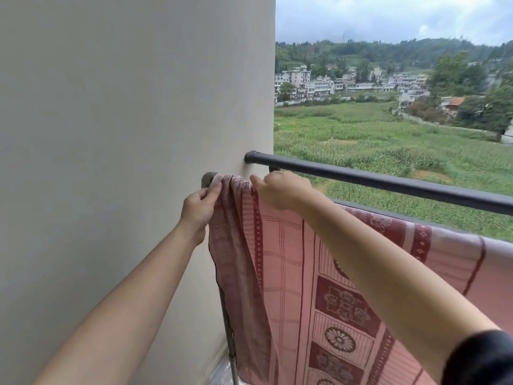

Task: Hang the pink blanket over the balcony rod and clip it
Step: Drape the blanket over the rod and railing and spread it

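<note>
The pink blanket, patterned with dark red bands and flower squares, is draped over the nearer balcony rod, whose end meets the wall. It hangs down toward me. My left hand pinches the bunched edge of the blanket close to the wall. My right hand grips the blanket's top fold on the rod, just right of the left hand. No clip is visible.
A second dark rod runs farther out and higher, fixed to the beige wall on the left. A thin upright post stands under the blanket's left edge. Fields and houses lie beyond the balcony.
</note>
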